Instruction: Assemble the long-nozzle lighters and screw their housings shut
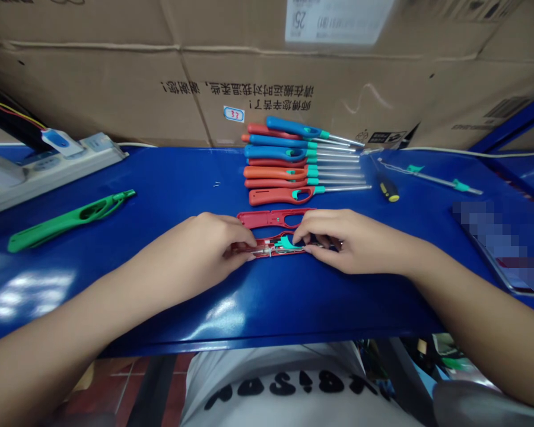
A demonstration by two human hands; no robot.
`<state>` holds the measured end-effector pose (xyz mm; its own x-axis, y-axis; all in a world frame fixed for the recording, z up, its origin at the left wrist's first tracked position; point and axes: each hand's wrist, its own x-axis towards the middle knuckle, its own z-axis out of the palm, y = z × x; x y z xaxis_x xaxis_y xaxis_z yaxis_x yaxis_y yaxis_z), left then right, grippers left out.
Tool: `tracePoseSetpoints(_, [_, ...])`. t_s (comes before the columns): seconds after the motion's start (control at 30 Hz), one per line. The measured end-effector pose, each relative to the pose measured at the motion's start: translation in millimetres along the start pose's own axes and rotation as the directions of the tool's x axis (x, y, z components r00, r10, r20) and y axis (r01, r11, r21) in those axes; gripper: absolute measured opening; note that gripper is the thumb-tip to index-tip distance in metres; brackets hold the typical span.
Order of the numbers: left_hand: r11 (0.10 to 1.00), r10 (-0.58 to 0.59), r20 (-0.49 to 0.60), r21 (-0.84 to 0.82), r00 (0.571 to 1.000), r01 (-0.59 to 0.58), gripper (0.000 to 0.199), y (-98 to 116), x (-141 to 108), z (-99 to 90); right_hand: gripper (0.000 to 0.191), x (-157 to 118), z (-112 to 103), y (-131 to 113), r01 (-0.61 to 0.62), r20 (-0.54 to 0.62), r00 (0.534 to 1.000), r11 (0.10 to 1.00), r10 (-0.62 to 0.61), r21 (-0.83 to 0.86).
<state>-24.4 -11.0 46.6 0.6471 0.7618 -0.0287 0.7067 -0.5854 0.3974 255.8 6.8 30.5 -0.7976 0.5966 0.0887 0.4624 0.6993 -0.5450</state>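
Note:
My left hand (216,246) and my right hand (340,240) both work at an open red half-shell of a utility lighter (260,248) lying on the blue table (160,308). Its inner metal and wire parts show. My left fingertips pinch the shell's left part, and my right fingertips press on a teal plastic piece (286,242) seated in it. A second, empty red half-shell (271,219) lies just beyond my hands. Past it, several finished red, orange and blue lighters (278,172) lie side by side, their metal nozzles pointing right.
A green lighter shell (69,221) lies at the left, below a white power strip (48,172). At the right are a yellow-and-black screwdriver (388,187), a thin rod with teal pieces (431,179) and a pixelated flat device (502,246). Cardboard boxes (267,71) stand behind the table.

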Motion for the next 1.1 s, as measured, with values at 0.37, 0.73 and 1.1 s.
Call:
tracePoseSetpoints(0.37, [0.999, 0.045, -0.039, -0.028, 0.998, -0.046, 0.015, -1, 2, 2.4, 0.015, 2, 7, 0, 0.001, -0.039, 0.999, 0.998, -0.003, -0.060])
tracePoseSetpoints(0.73, [1.000, 0.012, -0.031, -0.026, 0.999, -0.012, 0.015, -1, 1, 3.0, 0.014, 3, 9, -1, 0.014, -0.037, 0.999, 0.994, -0.018, -0.111])
tracePoseSetpoints(1.1, [0.979, 0.192, -0.112, 0.097, 0.975, -0.181, 0.017, 11, 0, 5.3, 0.016, 3, 10, -3, 0.010, -0.023, 1.000, 0.993, -0.013, -0.120])
